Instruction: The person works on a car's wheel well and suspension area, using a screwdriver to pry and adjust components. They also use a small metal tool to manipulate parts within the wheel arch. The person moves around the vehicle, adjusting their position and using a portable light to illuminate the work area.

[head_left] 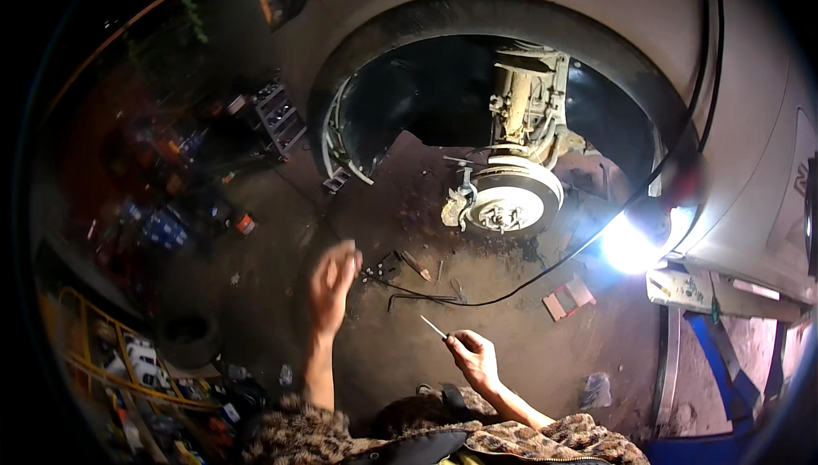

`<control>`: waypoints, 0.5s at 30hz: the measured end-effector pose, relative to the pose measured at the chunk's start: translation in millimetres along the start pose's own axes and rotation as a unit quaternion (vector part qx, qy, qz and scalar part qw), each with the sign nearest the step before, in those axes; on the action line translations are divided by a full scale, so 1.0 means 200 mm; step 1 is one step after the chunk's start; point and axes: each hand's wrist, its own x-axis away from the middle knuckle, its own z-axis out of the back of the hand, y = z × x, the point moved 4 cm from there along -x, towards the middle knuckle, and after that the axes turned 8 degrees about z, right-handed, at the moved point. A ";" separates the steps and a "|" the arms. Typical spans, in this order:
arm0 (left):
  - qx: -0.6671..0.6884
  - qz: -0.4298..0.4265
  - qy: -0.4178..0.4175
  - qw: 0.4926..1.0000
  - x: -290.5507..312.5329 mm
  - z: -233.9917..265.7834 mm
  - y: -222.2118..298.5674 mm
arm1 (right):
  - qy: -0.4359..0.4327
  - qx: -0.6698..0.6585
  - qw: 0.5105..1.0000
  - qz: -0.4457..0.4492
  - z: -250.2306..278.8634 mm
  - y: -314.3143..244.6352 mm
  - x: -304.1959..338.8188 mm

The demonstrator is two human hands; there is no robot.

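My right hand is closed in a pinch on a thin pale rod, whose tip points up and to the left. Raised to the left of it, my left hand is blurred, and whether its fingers hold anything does not show. Beyond both hands, a bare wheel hub with a brake disc hangs in the wheel arch of a car. A brake caliper sits at the left side of the disc. Above the hub rises a dirty strut.
A bright work lamp glares at the right, with a black cable looping across the floor. Near it lies a red and white box. Hand tools lie ahead of my hands. A tool rack and a tire stand left.
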 end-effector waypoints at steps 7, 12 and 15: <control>-0.380 -0.465 0.120 0.790 -0.90 -0.34 0.67 | 0.080 0.074 0.985 0.131 -0.02 -0.28 -0.37; -0.466 -0.492 0.172 0.715 -1.25 -0.46 0.71 | 0.094 0.079 0.948 0.293 -0.04 -0.76 -0.79; -0.471 -0.525 0.169 0.688 -1.29 -0.45 0.81 | 0.115 0.019 0.920 0.373 -0.14 -1.01 -1.01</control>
